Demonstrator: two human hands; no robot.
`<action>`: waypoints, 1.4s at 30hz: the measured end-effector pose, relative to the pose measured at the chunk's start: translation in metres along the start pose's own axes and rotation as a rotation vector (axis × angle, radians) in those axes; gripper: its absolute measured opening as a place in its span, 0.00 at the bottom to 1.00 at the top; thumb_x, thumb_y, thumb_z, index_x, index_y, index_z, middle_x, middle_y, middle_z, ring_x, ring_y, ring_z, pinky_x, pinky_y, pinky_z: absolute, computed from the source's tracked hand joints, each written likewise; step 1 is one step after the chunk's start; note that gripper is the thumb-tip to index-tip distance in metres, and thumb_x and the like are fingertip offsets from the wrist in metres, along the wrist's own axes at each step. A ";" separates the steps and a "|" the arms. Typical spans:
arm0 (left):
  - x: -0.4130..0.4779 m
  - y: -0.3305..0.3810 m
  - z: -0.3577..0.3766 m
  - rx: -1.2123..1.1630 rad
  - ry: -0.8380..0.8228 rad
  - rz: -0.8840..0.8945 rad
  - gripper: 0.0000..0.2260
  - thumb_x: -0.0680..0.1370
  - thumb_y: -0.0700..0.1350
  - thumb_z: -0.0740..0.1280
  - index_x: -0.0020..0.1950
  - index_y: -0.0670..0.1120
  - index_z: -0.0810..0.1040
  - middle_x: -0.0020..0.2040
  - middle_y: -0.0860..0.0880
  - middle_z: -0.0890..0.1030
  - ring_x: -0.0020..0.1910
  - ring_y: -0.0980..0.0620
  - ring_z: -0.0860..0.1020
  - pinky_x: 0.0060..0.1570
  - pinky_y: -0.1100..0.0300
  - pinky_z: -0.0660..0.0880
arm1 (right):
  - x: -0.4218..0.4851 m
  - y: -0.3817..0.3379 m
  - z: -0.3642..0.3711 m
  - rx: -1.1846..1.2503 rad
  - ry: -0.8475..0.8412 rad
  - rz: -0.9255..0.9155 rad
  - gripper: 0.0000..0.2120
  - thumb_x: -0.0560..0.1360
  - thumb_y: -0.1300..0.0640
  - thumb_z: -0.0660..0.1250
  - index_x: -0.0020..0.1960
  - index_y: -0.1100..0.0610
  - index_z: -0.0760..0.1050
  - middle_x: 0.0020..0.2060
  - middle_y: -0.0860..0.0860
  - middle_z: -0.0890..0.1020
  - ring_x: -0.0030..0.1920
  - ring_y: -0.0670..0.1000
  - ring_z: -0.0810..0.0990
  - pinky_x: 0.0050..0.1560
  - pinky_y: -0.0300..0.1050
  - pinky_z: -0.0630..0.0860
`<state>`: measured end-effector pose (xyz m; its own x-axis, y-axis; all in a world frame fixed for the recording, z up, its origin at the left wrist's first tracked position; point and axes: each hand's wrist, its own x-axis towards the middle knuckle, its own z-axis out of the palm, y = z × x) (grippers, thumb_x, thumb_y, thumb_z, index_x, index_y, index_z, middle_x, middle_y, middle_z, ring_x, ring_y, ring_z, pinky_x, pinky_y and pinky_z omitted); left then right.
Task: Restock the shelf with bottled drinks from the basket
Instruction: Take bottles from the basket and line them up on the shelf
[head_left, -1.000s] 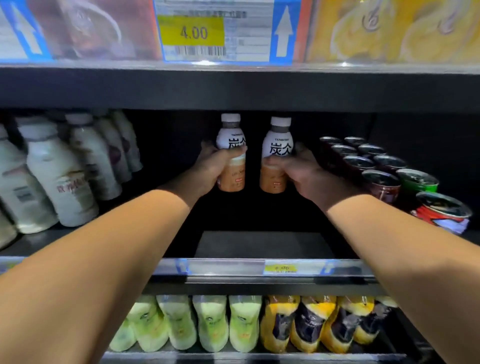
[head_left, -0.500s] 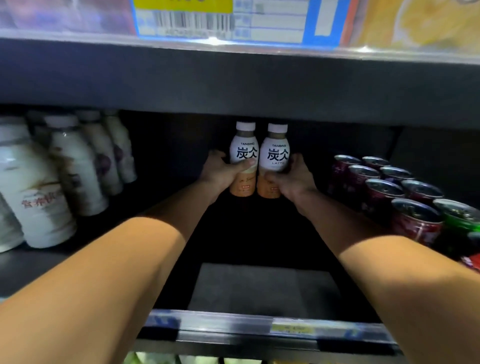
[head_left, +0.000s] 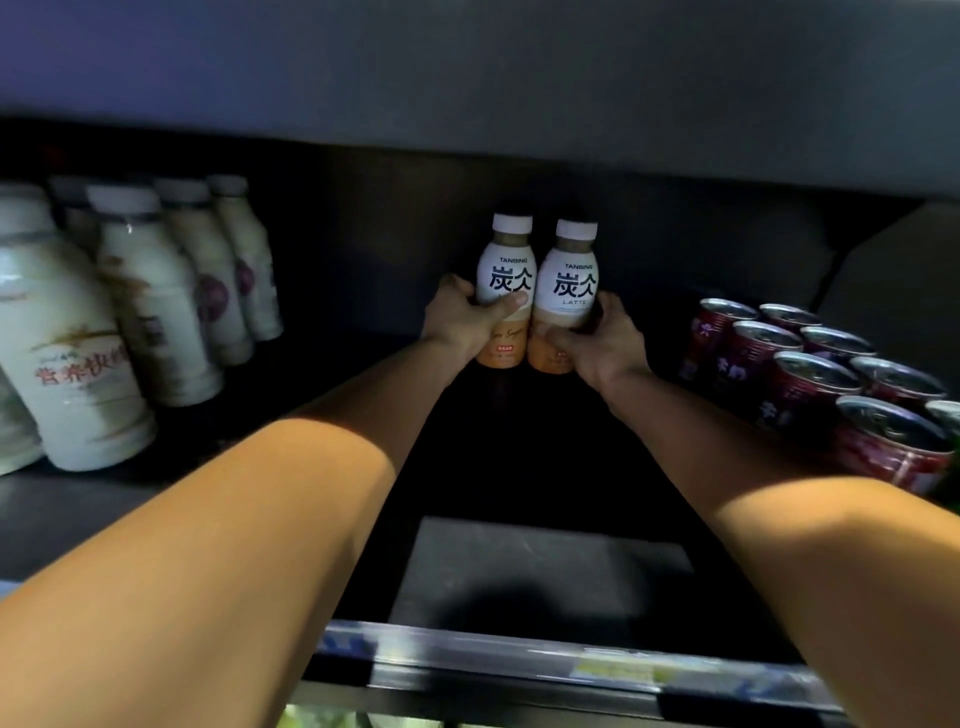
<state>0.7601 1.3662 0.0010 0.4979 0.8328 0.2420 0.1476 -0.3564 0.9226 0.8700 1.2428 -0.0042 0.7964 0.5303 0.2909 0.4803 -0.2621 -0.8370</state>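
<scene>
Here, the dark shelf (head_left: 545, 566) fills your view, its back lost in shadow. White bottles (head_left: 83, 364) crowd the shelf's left end and red cans (head_left: 810, 384) its right. Deep at the shelf's middle, your left hand (head_left: 460, 322) curls its fingers round the left latte bottle (head_left: 506, 270), and your right hand (head_left: 602, 348) round the right latte bottle (head_left: 569, 280). The two touch, upright, their bases too dim to judge.

At nine o'clock we see a row of white bottles (head_left: 156, 312) with pale caps, running back into the dark. The nearest bottle (head_left: 78, 353) carries red characters on its label. At three o'clock stand dark red cans (head_left: 810, 384) with silver tops, in two files, packed close together. At six o'clock lies a grey mat (head_left: 545, 566). Just below it runs a clear price rail (head_left: 467, 649) with a yellow tag (head_left: 618, 671), too blurred for us to read.
</scene>
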 end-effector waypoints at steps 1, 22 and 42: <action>-0.001 0.000 0.000 -0.001 0.000 0.000 0.27 0.71 0.57 0.76 0.61 0.42 0.73 0.53 0.49 0.78 0.53 0.52 0.78 0.48 0.60 0.73 | 0.000 0.000 0.000 0.004 0.005 -0.003 0.34 0.69 0.49 0.78 0.70 0.52 0.68 0.64 0.51 0.78 0.63 0.52 0.78 0.59 0.45 0.76; -0.173 0.087 -0.087 0.796 -0.383 0.444 0.09 0.78 0.53 0.62 0.54 0.53 0.78 0.55 0.50 0.81 0.53 0.44 0.79 0.55 0.49 0.76 | -0.183 -0.079 -0.109 -1.172 -0.134 -0.281 0.15 0.82 0.49 0.56 0.58 0.56 0.76 0.54 0.58 0.80 0.56 0.61 0.79 0.45 0.49 0.68; -0.469 0.151 0.108 0.344 -1.030 1.375 0.15 0.80 0.52 0.53 0.48 0.49 0.77 0.40 0.50 0.78 0.39 0.45 0.77 0.36 0.53 0.74 | -0.538 0.015 -0.331 -1.406 0.263 0.677 0.11 0.78 0.51 0.61 0.46 0.55 0.79 0.43 0.54 0.82 0.44 0.61 0.79 0.41 0.51 0.74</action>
<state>0.6413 0.8761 -0.0057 0.6761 -0.6608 0.3258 -0.7189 -0.6886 0.0952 0.5706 0.6869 -0.0202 0.9629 -0.0996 0.2509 -0.1516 -0.9685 0.1975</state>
